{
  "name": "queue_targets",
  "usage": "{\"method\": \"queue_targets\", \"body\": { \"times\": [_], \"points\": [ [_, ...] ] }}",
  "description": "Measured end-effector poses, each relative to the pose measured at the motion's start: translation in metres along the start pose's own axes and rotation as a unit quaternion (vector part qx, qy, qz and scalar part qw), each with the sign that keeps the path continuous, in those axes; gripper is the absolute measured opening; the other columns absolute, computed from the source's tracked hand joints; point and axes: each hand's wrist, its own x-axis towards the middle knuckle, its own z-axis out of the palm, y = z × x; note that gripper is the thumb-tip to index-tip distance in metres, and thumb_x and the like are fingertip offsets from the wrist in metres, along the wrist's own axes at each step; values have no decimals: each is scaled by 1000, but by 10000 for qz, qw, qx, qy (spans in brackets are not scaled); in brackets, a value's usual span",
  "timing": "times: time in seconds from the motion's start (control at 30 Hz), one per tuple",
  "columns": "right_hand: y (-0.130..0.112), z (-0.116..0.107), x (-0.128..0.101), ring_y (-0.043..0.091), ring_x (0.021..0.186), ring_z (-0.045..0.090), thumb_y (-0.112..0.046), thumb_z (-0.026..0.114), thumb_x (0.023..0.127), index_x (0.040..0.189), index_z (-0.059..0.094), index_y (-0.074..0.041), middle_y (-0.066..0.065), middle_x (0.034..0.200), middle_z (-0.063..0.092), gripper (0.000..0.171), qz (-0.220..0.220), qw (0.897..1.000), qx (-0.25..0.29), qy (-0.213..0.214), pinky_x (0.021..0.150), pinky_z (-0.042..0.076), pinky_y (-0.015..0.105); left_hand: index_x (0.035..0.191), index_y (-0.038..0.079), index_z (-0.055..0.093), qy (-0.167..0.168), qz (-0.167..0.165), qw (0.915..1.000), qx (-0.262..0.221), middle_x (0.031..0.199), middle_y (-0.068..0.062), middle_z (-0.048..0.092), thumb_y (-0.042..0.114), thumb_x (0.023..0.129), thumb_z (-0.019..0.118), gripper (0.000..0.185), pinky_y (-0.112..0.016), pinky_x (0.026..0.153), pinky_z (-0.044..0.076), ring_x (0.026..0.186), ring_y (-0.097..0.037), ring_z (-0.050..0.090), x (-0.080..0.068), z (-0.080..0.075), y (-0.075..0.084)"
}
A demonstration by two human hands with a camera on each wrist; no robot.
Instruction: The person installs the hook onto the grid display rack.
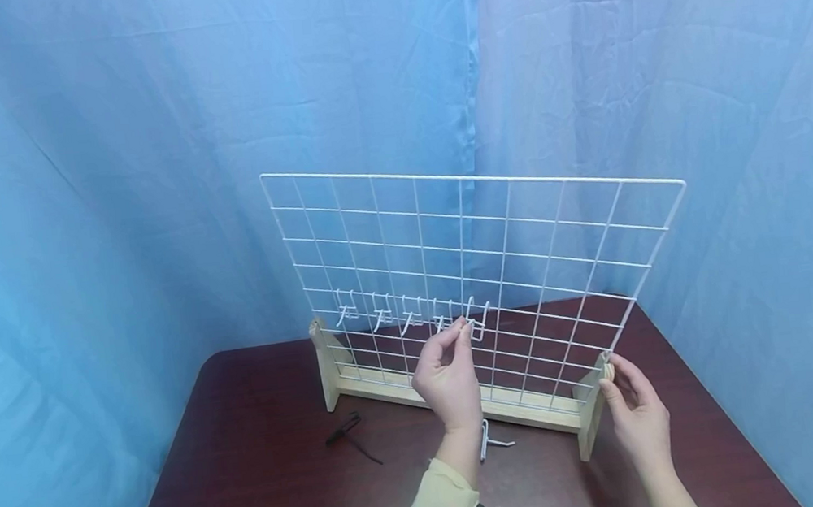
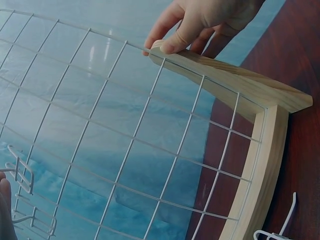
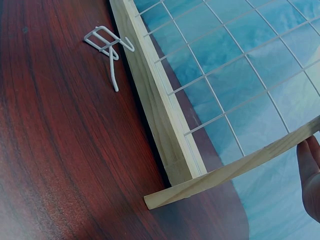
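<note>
My left hand (image 1: 451,372) pinches a white wire hook (image 1: 482,329) at the middle of a white wire grid panel (image 1: 547,259). The hook's upper prongs are at one of the grid's horizontal wires; whether they are fully seated I cannot tell. To its left, several like hooks (image 1: 381,319) hang in a row on the grid. My right hand (image 1: 639,419) grips the top of the right wooden side support (image 1: 590,419), thumb on the near side. In the left wrist view only the edge of the left hand (image 2: 5,210) shows, by the hook (image 2: 22,172).
A wooden base bar (image 1: 532,414) joins the side supports on the dark red table (image 1: 265,463). One loose white hook (image 3: 111,47) lies in front of the bar. A thin black item (image 1: 345,429) lies at the left front. Blue curtains (image 1: 183,144) surround the table.
</note>
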Motion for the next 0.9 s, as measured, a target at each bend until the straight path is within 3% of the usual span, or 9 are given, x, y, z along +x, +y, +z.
{"method": "queue_targets", "body": {
  "times": [0.23, 0.57, 0.9],
  "points": [
    [0, 0, 0, -13, 108, 49, -12, 63, 98, 138, 58, -15, -1, 127, 61, 40, -37, 10000, -33, -10, 92, 40, 5, 83, -2, 74, 83, -228, 9997, 69, 87, -11, 75, -5, 77, 81, 9, -31, 73, 59, 82, -28, 73, 1, 3, -1],
    [0, 1, 0, -13, 108, 50, -9, 63, 97, 137, 58, -13, -7, 125, 61, 40, -79, 10000, 45, 0, 92, 41, 5, 84, -1, 75, 59, -210, 9992, 321, 87, -9, 75, -4, 77, 81, 10, -29, 71, 59, 79, -26, 73, 3, 8, -2],
    [0, 1, 0, -13, 107, 50, -10, 63, 98, 137, 59, -14, -7, 124, 61, 40, -95, 10000, 7, 1, 91, 41, 5, 83, 0, 76, 51, -456, 9982, 382, 88, -7, 75, -3, 77, 81, 9, -28, 71, 59, 81, -25, 74, -4, 6, -5]
  ]
}}
